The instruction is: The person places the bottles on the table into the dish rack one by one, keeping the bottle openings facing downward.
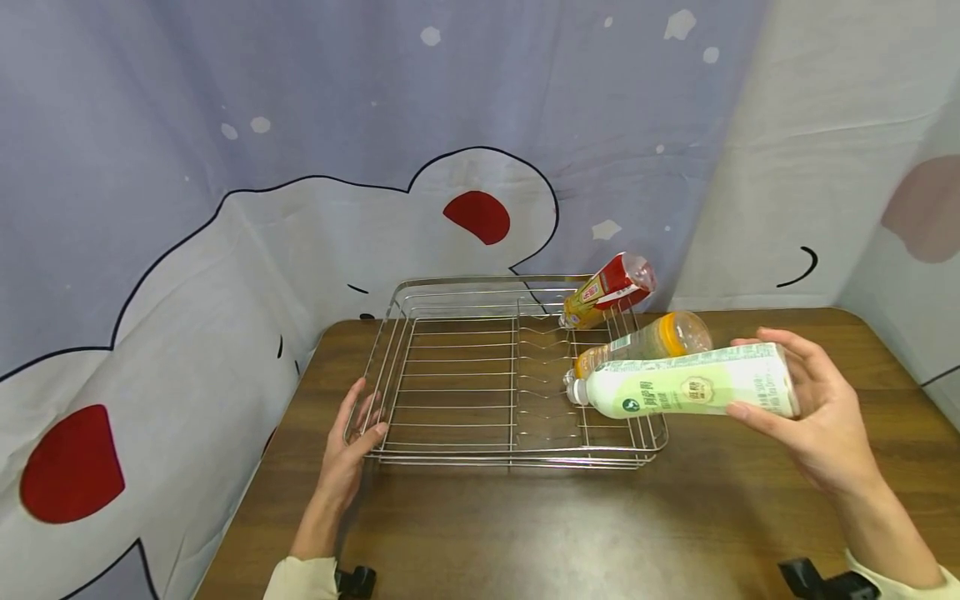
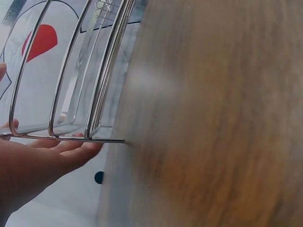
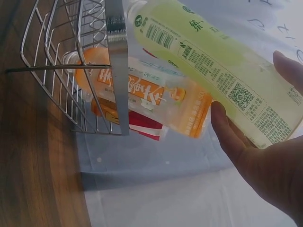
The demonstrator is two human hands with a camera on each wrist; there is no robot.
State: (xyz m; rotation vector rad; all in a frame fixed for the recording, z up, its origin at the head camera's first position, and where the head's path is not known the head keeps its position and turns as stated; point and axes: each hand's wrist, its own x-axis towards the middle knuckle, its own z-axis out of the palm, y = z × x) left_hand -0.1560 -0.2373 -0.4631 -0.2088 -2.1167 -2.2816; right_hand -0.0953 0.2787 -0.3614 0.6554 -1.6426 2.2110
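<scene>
A wire rack [image 1: 465, 392] of shiny metal stands on the wooden table. My left hand [image 1: 348, 446] grips its left side, thumb over the rim; the left wrist view shows fingers [image 2: 71, 149] under the wires. A pale green bottle [image 1: 686, 387] lies tilted, cap end over the rack's right part. My right hand [image 1: 821, 408] holds that bottle by its base, between thumb and fingers. Behind it an orange-labelled bottle [image 3: 142, 92] leans across the rack's right side. Further back, a bottle with a red and yellow label [image 1: 611, 287] leans the same way.
The brown wooden table [image 1: 525, 533] reaches toward me in front of the rack. A patterned curtain [image 1: 337, 100] hangs close behind the table and along its left side. Dark wrist mounts [image 1: 828, 579] sit at the sleeves.
</scene>
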